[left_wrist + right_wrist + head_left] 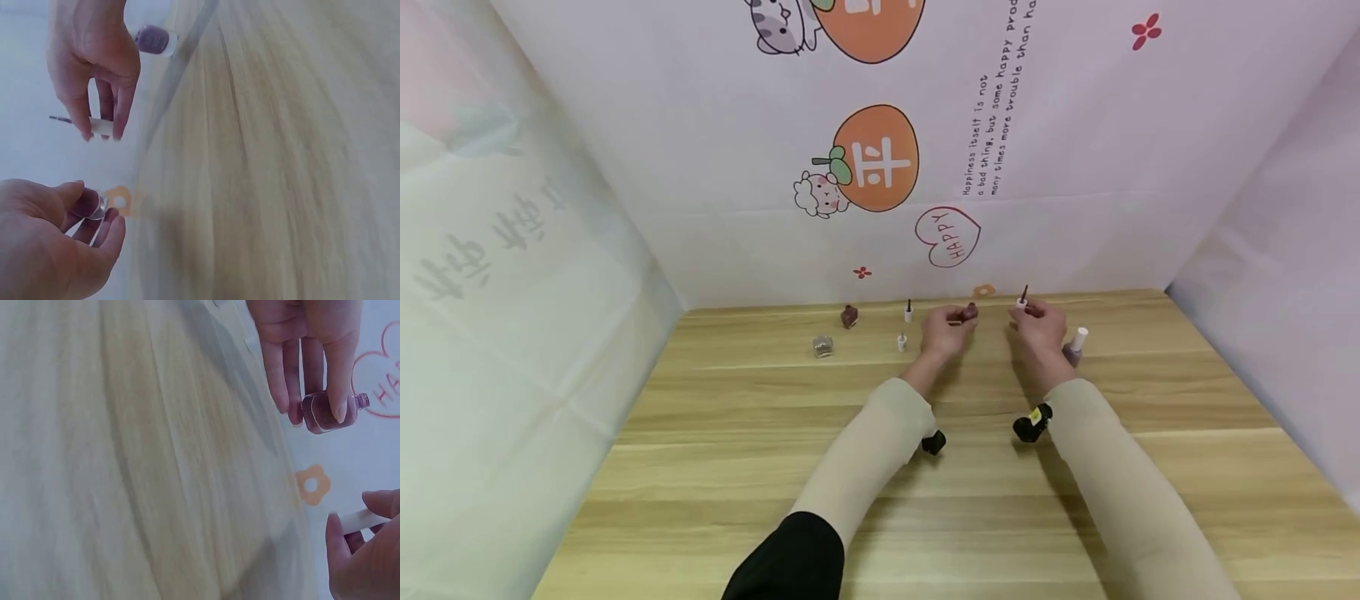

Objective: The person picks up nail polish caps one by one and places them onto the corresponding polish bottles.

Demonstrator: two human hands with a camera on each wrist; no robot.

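My left hand [945, 331] pinches an uncapped nail polish bottle [322, 420] of dark mauve polish, its threaded neck bare. In the right wrist view the bottle lies tilted on its side between thumb and fingers. To the right, my right hand [1041, 327] grips a white nail polish cap [102, 127] whose dark brush points up and away in the head view. Bottle and brush are apart. Just right of my right hand stands a capped nail polish bottle [1072, 357] with a white top.
On the wooden table [760, 467], left of my hands, sit an uncapped dark bottle [849, 317] and a clear glass bottle [823, 347]. Two white brush caps [908, 316] stand near them, brushes up. A printed cloth [737, 167] rises behind the table's back edge.
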